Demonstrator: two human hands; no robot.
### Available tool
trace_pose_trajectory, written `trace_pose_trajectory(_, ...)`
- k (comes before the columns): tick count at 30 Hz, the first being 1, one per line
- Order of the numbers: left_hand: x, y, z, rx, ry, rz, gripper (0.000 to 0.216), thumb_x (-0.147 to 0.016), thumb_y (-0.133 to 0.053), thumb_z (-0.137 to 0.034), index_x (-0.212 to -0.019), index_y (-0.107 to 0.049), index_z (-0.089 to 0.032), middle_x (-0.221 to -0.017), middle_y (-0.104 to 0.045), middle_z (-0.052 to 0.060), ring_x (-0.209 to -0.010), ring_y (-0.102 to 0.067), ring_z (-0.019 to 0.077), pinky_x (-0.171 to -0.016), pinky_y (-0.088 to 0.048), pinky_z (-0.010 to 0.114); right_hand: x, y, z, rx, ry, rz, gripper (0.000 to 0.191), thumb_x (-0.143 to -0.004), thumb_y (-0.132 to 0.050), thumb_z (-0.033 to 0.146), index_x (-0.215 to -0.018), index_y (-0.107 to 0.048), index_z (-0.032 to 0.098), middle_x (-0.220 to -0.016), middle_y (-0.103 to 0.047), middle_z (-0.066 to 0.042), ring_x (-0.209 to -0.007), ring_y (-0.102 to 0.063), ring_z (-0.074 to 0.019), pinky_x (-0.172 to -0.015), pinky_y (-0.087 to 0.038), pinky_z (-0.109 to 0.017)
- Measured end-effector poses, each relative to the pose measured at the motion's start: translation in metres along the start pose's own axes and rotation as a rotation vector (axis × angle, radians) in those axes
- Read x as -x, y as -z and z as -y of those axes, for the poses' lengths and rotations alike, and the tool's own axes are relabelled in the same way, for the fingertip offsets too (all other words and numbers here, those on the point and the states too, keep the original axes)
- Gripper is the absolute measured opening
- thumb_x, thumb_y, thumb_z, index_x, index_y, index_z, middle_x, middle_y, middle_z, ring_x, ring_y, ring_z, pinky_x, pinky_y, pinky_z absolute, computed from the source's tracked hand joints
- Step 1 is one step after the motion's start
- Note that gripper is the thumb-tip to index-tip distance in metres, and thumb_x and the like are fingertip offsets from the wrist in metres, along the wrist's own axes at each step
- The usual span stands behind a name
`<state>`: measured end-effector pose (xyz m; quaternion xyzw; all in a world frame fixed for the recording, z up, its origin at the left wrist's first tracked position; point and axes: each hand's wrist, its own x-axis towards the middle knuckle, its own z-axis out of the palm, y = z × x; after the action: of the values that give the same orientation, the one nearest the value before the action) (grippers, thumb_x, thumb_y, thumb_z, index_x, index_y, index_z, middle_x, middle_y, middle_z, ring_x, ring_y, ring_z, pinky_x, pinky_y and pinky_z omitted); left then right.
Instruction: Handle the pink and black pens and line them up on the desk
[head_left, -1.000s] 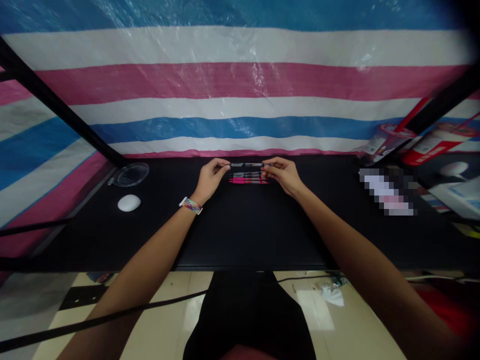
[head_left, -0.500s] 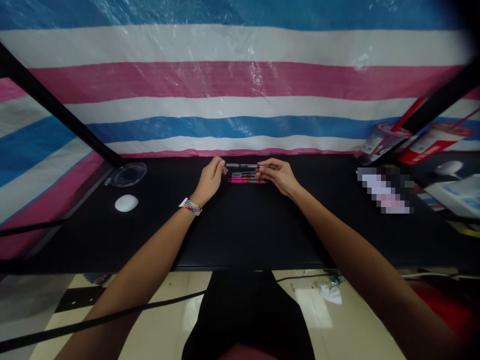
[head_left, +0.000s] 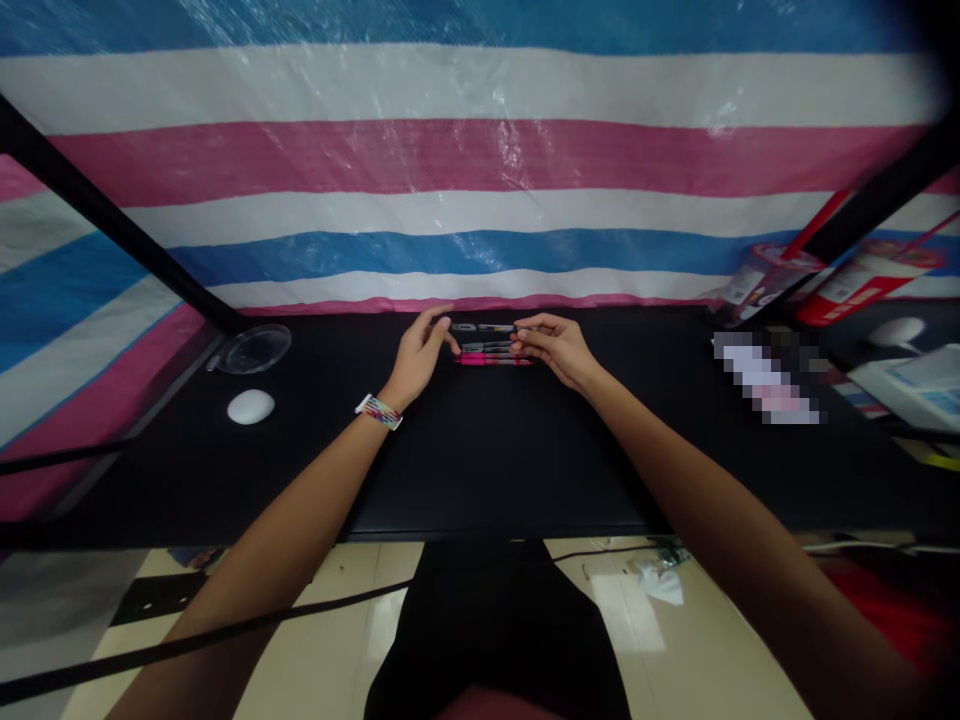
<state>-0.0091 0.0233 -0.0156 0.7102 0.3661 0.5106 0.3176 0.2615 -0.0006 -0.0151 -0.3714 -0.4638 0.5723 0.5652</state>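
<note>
A black-capped pen (head_left: 480,328) lies crosswise between my hands, its right end in the fingers of my right hand (head_left: 553,350). Those fingers are pinched around it. My left hand (head_left: 421,352) is at the pen's capped end, thumb and fingers apart; it wears a multicoloured wristband (head_left: 379,411). Just below, on the black table (head_left: 495,450), a pink-capped pen (head_left: 480,359) and dark-capped pens (head_left: 480,347) lie side by side, parallel to the held one. My right fingertips cover part of their right ends.
On the left of the table are a white rounded object (head_left: 251,407) and a clear round lid (head_left: 259,348). Plastic cups with red straws (head_left: 765,280) stand at the back right. A striped sheet (head_left: 480,160) hangs behind the table.
My left fingers have opened and come off the pen's capped end, which shows more fully. My right hand keeps its pinch at the other end, almost unmoved.
</note>
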Motion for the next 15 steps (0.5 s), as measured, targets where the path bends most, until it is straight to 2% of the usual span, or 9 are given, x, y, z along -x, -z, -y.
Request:
trace_pose_trajectory(2, 0.0014, 0.0000, -0.0011, -0.044, -0.061, 0.012, 0.050, -0.102, -0.073, -0.035, -0.150, -0.061, -0.029, -0.104, -0.079, 0.008, -0.104, -0.077, 0.0269, -0.103, -0.059, 0.049, 0.0007, -0.0008, 0.0007, 0.009, -0.003, 0.005, 0.035, -0.069, -0.101, 0.035, -0.095, -0.083, 0.020, -0.087, -0.081, -0.004, -0.079, -0.080, -0.0189, -0.088, -0.070, -0.039)
trace_pose_trajectory(4, 0.0024, -0.0003, -0.0011, -0.088, -0.110, 0.004, 0.072, -0.091, -0.085, -0.030, -0.157, -0.056, -0.033, -0.133, -0.075, 0.011, -0.129, -0.070, 0.0324, -0.108, -0.056, 0.051, 0.0010, -0.0011, 0.0011, 0.018, -0.006, 0.004, 0.034, -0.070, -0.100, 0.035, -0.095, -0.082, 0.020, -0.085, -0.080, -0.003, -0.079, -0.080, -0.0194, -0.090, -0.069, -0.041)
trace_pose_trajectory(5, 0.0027, -0.0006, -0.0008, -0.098, -0.104, -0.002, 0.074, -0.090, -0.086, -0.031, -0.158, -0.055, -0.034, -0.136, -0.074, 0.011, -0.132, -0.068, 0.0331, -0.110, -0.055, 0.051, 0.0010, -0.0011, 0.0010, 0.022, -0.008, 0.003, 0.034, -0.071, -0.100, 0.035, -0.095, -0.082, 0.020, -0.085, -0.080, -0.003, -0.079, -0.080, -0.0196, -0.091, -0.069, -0.042)
trace_pose_trajectory(6, 0.0029, -0.0008, -0.0003, -0.096, -0.078, -0.007, 0.068, -0.094, -0.083, -0.035, -0.157, -0.056, -0.033, -0.131, -0.077, 0.011, -0.128, -0.071, 0.0321, -0.110, -0.055, 0.051, 0.0009, -0.0010, 0.0008, 0.023, -0.008, 0.003, 0.034, -0.071, -0.100, 0.035, -0.095, -0.082, 0.020, -0.085, -0.080, -0.003, -0.079, -0.080, -0.0196, -0.092, -0.069, -0.043)
trace_pose_trajectory(8, 0.0026, -0.0008, 0.0005, -0.063, -0.018, -0.010, 0.051, -0.105, -0.069, -0.040, -0.155, -0.059, -0.031, -0.109, -0.081, 0.008, -0.108, -0.077, 0.0277, -0.108, -0.056, 0.050, 0.0006, -0.0006, -0.0001, 0.017, -0.009, 0.007, 0.034, -0.071, -0.100, 0.035, -0.096, -0.082, 0.020, -0.086, -0.080, -0.003, -0.079, -0.080, -0.0194, -0.091, -0.069, -0.042)
trace_pose_trajectory(9, 0.0023, -0.0005, 0.0007, -0.051, -0.011, -0.005, 0.049, -0.108, -0.065, -0.042, -0.155, -0.059, -0.031, -0.104, -0.082, 0.007, -0.103, -0.078, 0.0266, -0.108, -0.056, 0.050, 0.0004, -0.0004, -0.0006, 0.013, -0.008, 0.009, 0.034, -0.071, -0.100, 0.034, -0.096, -0.082, 0.020, -0.086, -0.080, -0.003, -0.079, -0.080, -0.0191, -0.090, -0.069, -0.041)
trace_pose_trajectory(10, 0.0019, -0.0001, 0.0006, -0.049, -0.026, 0.008, 0.053, -0.107, -0.066, -0.042, -0.158, -0.057, -0.031, -0.108, -0.082, 0.008, -0.106, -0.078, 0.0270, -0.110, -0.056, 0.050, 0.0001, -0.0002, -0.0011, 0.009, -0.006, 0.012, 0.034, -0.071, -0.100, 0.034, -0.096, -0.083, 0.019, -0.085, -0.080, -0.004, -0.079, -0.080, -0.0188, -0.089, -0.069, -0.039)
trace_pose_trajectory(13, 0.0014, 0.0005, -0.0010, -0.084, -0.115, 0.044, 0.088, -0.092, -0.087, -0.042, -0.168, -0.044, -0.034, -0.148, -0.072, 0.012, -0.142, -0.066, 0.0334, -0.122, -0.049, 0.051, -0.0004, 0.0001, -0.0018, 0.003, 0.004, 0.013, 0.034, -0.071, -0.100, 0.034, -0.095, -0.083, 0.020, -0.086, -0.081, -0.004, -0.078, -0.080, -0.0185, -0.088, -0.069, -0.038)
trace_pose_trajectory(15, 0.0017, -0.0003, -0.0022, -0.088, -0.101, 0.026, 0.090, -0.093, -0.087, -0.044, -0.170, -0.041, -0.035, -0.152, -0.070, 0.012, -0.146, -0.062, 0.0338, -0.125, -0.047, 0.051, -0.0005, 0.0000, -0.0018, 0.001, 0.004, 0.012, 0.034, -0.070, -0.101, 0.035, -0.095, -0.083, 0.020, -0.086, -0.081, -0.003, -0.079, -0.080, -0.0185, -0.088, -0.069, -0.039)
